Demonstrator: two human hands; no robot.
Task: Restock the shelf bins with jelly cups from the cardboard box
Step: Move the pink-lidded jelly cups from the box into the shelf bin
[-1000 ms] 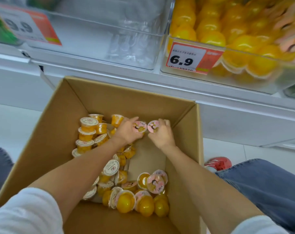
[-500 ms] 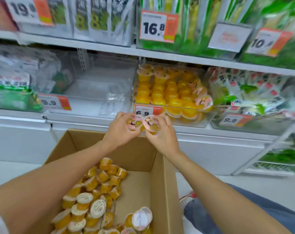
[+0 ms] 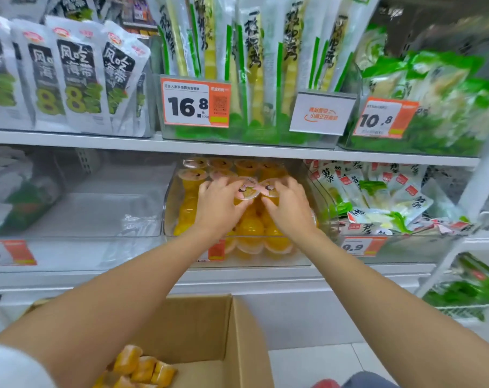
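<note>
Both hands are inside the clear shelf bin point(image 3: 169, 217), which holds several yellow jelly cups. My left hand point(image 3: 219, 205) grips a jelly cup with a pink lid point(image 3: 247, 190). Beside it, my right hand point(image 3: 289, 208) grips a second pink-lidded jelly cup point(image 3: 270, 189). The two cups touch, just above the stacked cups in the bin. The cardboard box point(image 3: 204, 326) stands on the floor below, with a few orange-yellow jelly cups point(image 3: 142, 366) showing in its lower left corner.
An empty clear bin point(image 3: 103, 217) sits left of the jelly bin, and a bin of green-and-white snack packets point(image 3: 383, 203) sits right. The shelf board point(image 3: 237, 149) above carries tall packets and price tags. A wire rack point(image 3: 461, 303) stands low at the right.
Both hands rose from the box to the shelf and moved into the jelly bin, each carrying a cup. The view tilted up, so most of the box dropped out of sight.
</note>
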